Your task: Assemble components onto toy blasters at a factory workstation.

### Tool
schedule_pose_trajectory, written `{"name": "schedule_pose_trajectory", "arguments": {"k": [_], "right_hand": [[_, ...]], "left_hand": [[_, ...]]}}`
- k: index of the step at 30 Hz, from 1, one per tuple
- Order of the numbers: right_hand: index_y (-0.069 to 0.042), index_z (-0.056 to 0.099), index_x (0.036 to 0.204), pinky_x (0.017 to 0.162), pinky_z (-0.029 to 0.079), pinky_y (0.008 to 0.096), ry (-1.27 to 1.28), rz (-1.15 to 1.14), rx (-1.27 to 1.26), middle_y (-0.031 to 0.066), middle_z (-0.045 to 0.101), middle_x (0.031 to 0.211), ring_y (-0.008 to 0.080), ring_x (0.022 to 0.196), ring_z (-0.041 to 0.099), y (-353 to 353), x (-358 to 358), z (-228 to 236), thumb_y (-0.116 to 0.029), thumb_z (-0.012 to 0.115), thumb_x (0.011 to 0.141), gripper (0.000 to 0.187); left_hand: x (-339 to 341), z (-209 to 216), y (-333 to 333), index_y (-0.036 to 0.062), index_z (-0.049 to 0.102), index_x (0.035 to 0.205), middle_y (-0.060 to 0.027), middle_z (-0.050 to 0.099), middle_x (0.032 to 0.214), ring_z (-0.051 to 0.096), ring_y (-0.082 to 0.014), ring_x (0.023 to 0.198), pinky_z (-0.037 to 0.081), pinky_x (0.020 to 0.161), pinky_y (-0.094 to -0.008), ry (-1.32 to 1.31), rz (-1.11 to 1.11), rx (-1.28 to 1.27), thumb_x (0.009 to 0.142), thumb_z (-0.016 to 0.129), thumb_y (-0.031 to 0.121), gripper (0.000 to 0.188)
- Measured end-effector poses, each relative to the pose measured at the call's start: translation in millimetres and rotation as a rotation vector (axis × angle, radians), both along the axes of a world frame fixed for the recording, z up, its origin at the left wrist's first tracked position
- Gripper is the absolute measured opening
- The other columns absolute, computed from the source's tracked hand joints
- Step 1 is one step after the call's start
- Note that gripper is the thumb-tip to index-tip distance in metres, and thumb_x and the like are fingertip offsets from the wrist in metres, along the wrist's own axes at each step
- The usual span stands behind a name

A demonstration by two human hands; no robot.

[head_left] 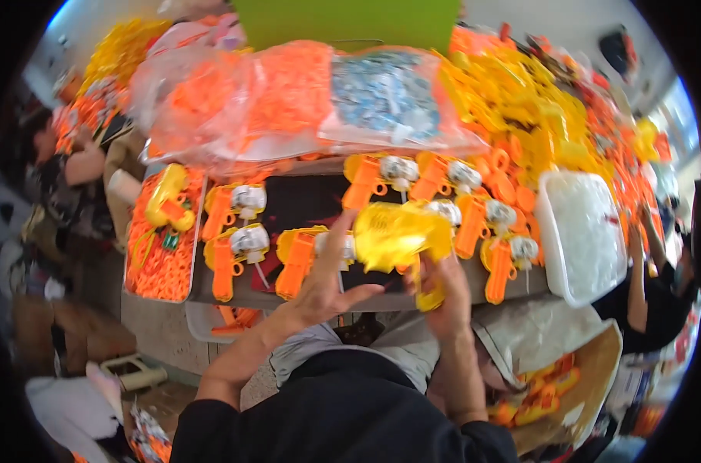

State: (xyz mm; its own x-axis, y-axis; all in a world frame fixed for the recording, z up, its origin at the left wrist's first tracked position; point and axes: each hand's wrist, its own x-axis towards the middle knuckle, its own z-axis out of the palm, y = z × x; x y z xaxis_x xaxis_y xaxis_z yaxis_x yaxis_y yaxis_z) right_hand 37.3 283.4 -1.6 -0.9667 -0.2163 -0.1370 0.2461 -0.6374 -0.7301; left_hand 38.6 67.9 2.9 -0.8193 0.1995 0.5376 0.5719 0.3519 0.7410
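Note:
A yellow plastic toy gun shell [401, 233], blurred by motion, is held up over the near edge of the table. My right hand [445, 289] grips it by the handle, fingers wrapped round. Beside the shell's left end my left hand [326, 278] is open, fingers raised and thumb stretched out; whether its fingertips touch the shell I cannot tell. On both sides lie several half-built toy guns [225, 266], yellow shells with orange handles and white patterned parts. Another such toy gun [502, 266] sits at the right, near the table edge.
A tray of small orange parts [198, 266] with a yellow toy gun [168, 202] stands left; a white bin [570, 289] stands right. Behind are bags of orange parts [293, 89] and blue-grey pieces [385, 92], and yellow shells [520, 100]. A cardboard box [589, 401] is low right. People sit on both sides.

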Motion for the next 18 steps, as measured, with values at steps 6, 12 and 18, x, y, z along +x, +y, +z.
{"name": "schedule_pose_trajectory", "arguments": {"k": [6, 12, 18], "right_hand": [[-0.004, 0.048, 0.137, 0.071, 0.047, 0.0311, -0.188, 0.205, -0.423, 0.0087, 0.063, 0.118, 0.0201, 0.085, 0.058, -27.9, 5.6, -15.8, -0.030, 0.048, 0.106, 0.041], [-0.005, 0.048, 0.138, 0.057, 0.047, 0.0256, -0.282, 0.270, -0.438, 0.0102, 0.062, 0.117, 0.0144, 0.078, 0.057, -18.5, -8.6, -8.3, -0.027, 0.050, 0.104, 0.040], [-0.005, 0.044, 0.142, 0.064, 0.051, 0.0294, -0.046, 0.424, -0.467, 0.0105, 0.060, 0.122, 0.0208, 0.086, 0.060, -7.9, -28.7, -44.7, -0.039, 0.049, 0.104, 0.051]], "left_hand": [[-22.9, 3.6, -10.1, 0.0003, 0.032, 0.151, -0.0157, 0.042, 0.149, 0.044, -0.0267, 0.137, 0.034, 0.113, -0.0397, -0.195, -0.262, 0.134, 0.086, 0.078, 0.015, 0.082], [-54.5, 15.1, 13.7, 0.0048, 0.027, 0.155, -0.0145, 0.043, 0.144, 0.044, -0.0239, 0.134, 0.035, 0.112, -0.0382, -0.201, -0.392, 0.304, 0.084, 0.080, 0.018, 0.090], [-92.6, 45.8, 16.4, 0.0036, 0.038, 0.146, -0.0156, 0.050, 0.137, 0.050, -0.0260, 0.129, 0.041, 0.109, -0.0394, -0.215, -0.384, 0.042, 0.079, 0.085, 0.020, 0.084]]}}
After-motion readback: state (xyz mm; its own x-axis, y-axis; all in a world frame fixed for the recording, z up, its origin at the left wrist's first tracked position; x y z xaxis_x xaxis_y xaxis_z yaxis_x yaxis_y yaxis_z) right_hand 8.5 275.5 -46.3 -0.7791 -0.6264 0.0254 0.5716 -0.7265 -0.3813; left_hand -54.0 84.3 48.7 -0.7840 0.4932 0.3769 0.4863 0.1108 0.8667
